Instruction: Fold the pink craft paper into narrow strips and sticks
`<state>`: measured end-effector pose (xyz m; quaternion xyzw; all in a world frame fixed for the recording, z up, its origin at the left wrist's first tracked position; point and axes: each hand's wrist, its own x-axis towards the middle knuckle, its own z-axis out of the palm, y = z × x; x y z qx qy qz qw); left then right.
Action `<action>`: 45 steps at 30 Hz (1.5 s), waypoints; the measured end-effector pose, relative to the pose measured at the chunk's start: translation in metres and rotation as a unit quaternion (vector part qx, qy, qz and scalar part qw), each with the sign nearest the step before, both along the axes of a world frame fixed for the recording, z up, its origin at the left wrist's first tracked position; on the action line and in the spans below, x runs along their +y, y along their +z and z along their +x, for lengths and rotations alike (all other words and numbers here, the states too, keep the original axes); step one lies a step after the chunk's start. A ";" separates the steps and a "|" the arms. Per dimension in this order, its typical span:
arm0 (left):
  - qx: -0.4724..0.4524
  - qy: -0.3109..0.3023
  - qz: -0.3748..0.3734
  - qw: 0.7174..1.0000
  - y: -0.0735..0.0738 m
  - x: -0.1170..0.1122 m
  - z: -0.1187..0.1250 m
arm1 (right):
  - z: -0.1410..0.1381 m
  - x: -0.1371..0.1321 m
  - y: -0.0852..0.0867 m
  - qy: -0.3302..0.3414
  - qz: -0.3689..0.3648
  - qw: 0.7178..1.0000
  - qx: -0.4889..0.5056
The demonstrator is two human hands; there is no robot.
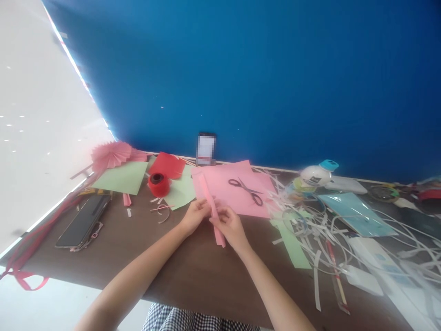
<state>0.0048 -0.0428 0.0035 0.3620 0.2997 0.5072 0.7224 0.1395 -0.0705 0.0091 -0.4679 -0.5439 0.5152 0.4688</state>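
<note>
- My table [165, 266]: dark brown top.
- Far left corner: pink pleated paper [112, 155], green sheet [119, 178] just in front.
- Left edge: black phone [83, 221]; red ribbon [20, 265] hangs over near left corner.
- Far edge, middle: pink sheets [222, 179].
- Right half: heap of white strips and cables [324, 230]; white power strip [374, 257] nearer right edge.
- Toward near edge, my right: loose white strip [317, 285].

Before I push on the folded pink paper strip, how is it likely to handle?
The pink paper strip is probably light, being narrow paper. It runs straight past the left hand and right hand, so its folds likely make it fairly stiff lengthwise. The layered edges at its near end suggest it could spring open if released.
</note>
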 end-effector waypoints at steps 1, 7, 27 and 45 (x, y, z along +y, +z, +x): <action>0.000 -0.002 -0.004 1.000 0.001 0.000 0.000 | 0.000 0.001 -0.001 0.000 0.001 1.000 0.000; 0.017 0.012 -0.011 1.000 0.003 -0.001 -0.002 | 0.002 0.002 -0.002 0.001 0.009 1.000 -0.017; -0.009 -0.050 -0.038 0.998 0.001 -0.001 -0.001 | 0.020 0.002 0.001 0.011 0.258 0.936 -0.237; 0.048 -0.011 0.065 0.997 0.007 -0.007 0.003 | 0.013 0.011 -0.009 -0.034 0.142 0.979 -0.144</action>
